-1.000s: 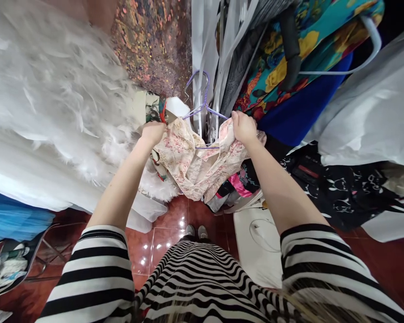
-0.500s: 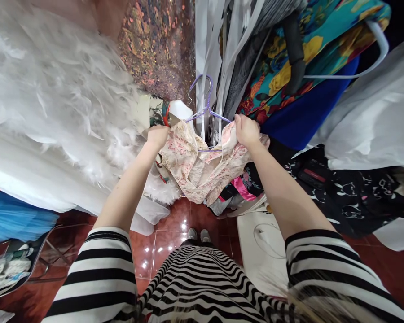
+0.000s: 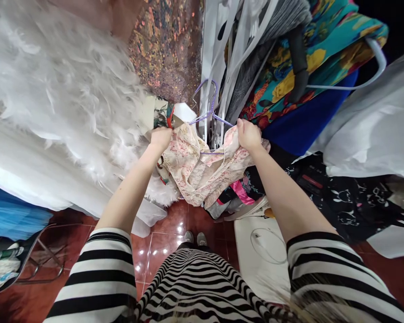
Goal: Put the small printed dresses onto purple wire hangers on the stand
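A pale floral garment [image 3: 185, 154] with pink flowers and a deep open neckline hangs on a purple hanger [image 3: 212, 112] in front of me. My left hand [image 3: 160, 138] is closed on its left shoulder. On the opposite shoulder, close to the hanger's end, my right hand [image 3: 249, 135] grips the cloth. The hanger's hook points up and away from me, and its lower bar crosses the neck opening. Part of the hanger is hidden inside the garment.
White feathery clothing [image 3: 81, 98] fills the left side. Teal floral cloth [image 3: 340, 49], blue fabric [image 3: 299, 123] and white straps [image 3: 235, 54] crowd the right. A white surface [image 3: 256, 255] stands low at right, above the red tiled floor [image 3: 168, 229]. A metal-legged chair [image 3: 40, 264] is at lower left.
The view has shifted slightly, so most things sit a little lower in the picture. Both hands keep their hold on the garment's shoulders.
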A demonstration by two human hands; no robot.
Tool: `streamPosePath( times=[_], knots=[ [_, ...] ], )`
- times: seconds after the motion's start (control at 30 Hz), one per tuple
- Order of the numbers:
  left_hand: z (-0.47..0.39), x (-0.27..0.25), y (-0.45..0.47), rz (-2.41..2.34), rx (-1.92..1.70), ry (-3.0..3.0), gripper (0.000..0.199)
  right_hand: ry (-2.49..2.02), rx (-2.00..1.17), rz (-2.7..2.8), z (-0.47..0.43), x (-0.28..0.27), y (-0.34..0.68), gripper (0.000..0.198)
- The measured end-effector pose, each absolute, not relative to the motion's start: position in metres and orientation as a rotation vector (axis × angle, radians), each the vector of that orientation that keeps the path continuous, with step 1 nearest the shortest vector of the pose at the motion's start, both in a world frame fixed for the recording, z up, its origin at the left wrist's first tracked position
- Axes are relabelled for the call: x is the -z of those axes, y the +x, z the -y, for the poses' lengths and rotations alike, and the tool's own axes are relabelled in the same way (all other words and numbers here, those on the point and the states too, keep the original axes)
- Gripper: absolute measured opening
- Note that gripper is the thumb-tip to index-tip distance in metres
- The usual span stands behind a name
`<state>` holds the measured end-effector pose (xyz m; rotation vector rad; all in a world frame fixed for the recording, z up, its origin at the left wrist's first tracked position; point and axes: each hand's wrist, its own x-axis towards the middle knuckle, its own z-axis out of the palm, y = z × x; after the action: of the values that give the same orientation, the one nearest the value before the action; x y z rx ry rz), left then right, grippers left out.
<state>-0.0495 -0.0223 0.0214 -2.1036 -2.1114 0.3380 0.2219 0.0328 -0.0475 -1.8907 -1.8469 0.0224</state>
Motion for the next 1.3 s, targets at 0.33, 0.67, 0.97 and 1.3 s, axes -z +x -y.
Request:
streamPosePath(
  times=[0.33, 0.67, 0.97, 1.3],
  knots=[
    [0.026, -0.02, -0.048, 2.134, -0.279, -2.079, 0.04, -1.854, -0.008, 1.838, -0.034, 0.05, 0.224, 0.054],
    [0.025, -0.019, -0.049, 2.135, -0.245, -2.078, 0.041, -1.67, -0.184, 1.965, -0.037, 0.047, 0.24, 0.05],
    [0.03, -0.023, -0.04, 2.176, -0.262, -2.047, 0.043, -1.402, -0.268, 2.128, -0.014, 0.043, 0.268, 0.037],
    [0.027, -0.021, -0.045, 2.12, -0.272, -2.049, 0.041, -1.718, -0.143, 2.128, -0.005, 0.038, 0.256, 0.036]
  ],
)
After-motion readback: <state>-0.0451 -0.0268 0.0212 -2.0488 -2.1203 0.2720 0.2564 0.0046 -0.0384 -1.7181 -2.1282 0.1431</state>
